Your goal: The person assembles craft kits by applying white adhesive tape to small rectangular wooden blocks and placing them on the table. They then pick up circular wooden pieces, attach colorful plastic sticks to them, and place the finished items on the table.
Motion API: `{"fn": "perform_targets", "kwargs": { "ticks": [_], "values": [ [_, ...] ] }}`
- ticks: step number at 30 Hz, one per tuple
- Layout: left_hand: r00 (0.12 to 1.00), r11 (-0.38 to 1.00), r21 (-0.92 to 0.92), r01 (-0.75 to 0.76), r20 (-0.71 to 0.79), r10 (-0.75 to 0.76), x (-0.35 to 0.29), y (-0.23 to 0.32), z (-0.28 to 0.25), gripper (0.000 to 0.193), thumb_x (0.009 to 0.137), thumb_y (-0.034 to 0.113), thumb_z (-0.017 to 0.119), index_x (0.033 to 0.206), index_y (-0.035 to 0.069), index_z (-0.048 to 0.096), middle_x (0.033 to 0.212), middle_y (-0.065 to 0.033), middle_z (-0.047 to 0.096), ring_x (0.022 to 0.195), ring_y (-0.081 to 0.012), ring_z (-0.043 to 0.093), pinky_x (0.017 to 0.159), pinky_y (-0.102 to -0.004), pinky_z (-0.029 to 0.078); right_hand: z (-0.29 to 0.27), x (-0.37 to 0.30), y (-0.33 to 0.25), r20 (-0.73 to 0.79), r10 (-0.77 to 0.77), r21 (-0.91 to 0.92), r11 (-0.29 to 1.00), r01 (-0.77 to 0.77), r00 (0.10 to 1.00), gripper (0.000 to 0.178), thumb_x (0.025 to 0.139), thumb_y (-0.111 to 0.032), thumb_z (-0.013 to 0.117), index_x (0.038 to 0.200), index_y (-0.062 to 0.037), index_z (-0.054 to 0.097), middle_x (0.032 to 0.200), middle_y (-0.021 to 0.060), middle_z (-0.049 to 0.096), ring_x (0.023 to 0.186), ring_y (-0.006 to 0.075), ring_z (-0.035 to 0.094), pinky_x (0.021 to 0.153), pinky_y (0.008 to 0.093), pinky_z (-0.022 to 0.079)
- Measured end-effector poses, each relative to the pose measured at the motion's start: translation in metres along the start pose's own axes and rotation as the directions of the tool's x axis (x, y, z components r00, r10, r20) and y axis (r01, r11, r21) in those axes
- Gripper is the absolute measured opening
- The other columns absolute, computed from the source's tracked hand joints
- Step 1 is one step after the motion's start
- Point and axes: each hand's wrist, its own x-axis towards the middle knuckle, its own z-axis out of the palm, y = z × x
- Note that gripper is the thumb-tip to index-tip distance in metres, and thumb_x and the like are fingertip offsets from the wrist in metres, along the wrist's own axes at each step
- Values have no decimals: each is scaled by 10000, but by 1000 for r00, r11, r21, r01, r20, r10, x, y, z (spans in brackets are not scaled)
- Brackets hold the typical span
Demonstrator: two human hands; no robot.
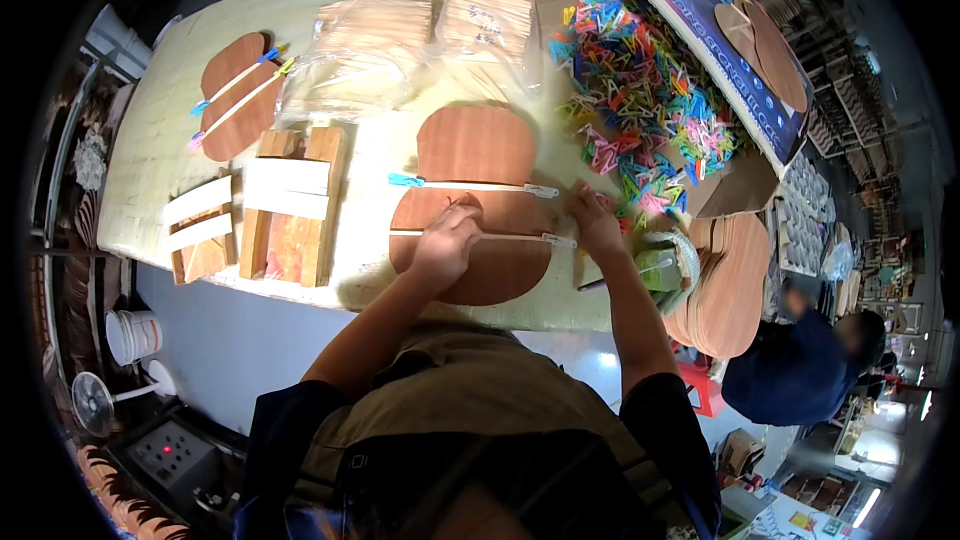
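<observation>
A guitar-shaped wooden plate (480,145) lies on the table in front of me, with two thin pale strips across it. A blue clothespin (405,180) and a whitish clothespin (541,191) pinch the ends of the upper strip. Another whitish clothespin (559,240) sits at the right end of the lower wooden strip (510,237). My left hand (447,243) is curled over that strip, fingers closed against the plate. Right of the plate, beside the clothespin pile, my right hand (598,225) has its fingers pinched together; what they hold is unclear.
A cardboard box (735,185) holds many colourful clothespins (640,90). Bagged wooden strips (365,35) lie at the back. At left are a clamped plate (228,105) and wooden blocks (290,210) bearing white pieces. Stacked plates (735,285) and another person (795,365) are at right.
</observation>
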Motion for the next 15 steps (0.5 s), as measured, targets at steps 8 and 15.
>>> {"fn": "perform_targets", "kwargs": {
  "ticks": [8, 15],
  "values": [
    [995, 996, -36, 80, 59, -78, 3, 2, -6, 74, 755, -2, 629, 761, 33, 564, 1034, -117, 612, 1011, -318, 578, 976, -436, 423, 11, 133, -57, 54, 443, 581, 715, -389, 895, 111, 760, -164, 676, 757, -57, 650, 841, 109, 656, 706, 304, 631, 645, 400, 503],
    [999, 1000, 11, 12, -30, -11, -2, -2, -1, 71, 743, 20, 633, 772, 40, 571, 1020, -99, 591, 1053, -302, 562, 999, -448, 405, 13, 153, -86, 10, 69, 308, 949, -69, 998, 227, 749, -173, 703, 911, -17, 673, 826, 170, 645, 679, 305, 602, 662, 363, 496]
  ]
}}
